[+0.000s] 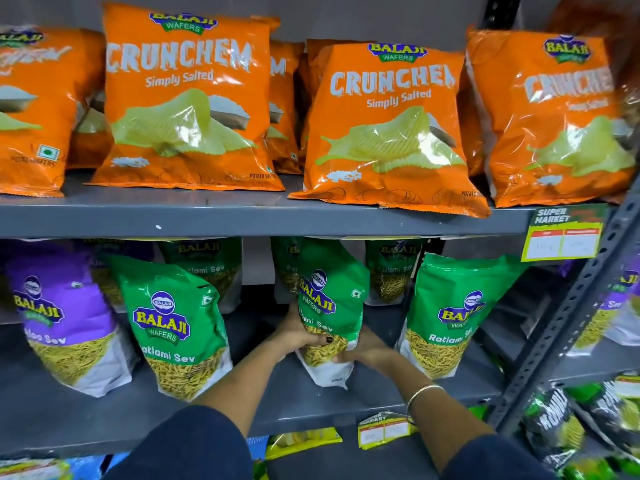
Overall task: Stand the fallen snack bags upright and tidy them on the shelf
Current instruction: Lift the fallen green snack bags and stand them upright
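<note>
Gripping the middle green Ratlami Sev bag (329,306), left hand (298,332) and right hand (367,351) have fingers closed on its lower half. It stands upright. Neighbouring green bag (176,327) leans, unstraightened.

Before me stands a grey painted metal shelving unit (263,216) with flat horizontal boards. At my right rises its dark slotted steel upright (568,303), punched with holes. A green-and-yellow paper price label (562,233) marked "SUPER MARKET" hangs from the upper board's edge. Behind is a plain grey back wall (363,15), evenly lit.
</note>
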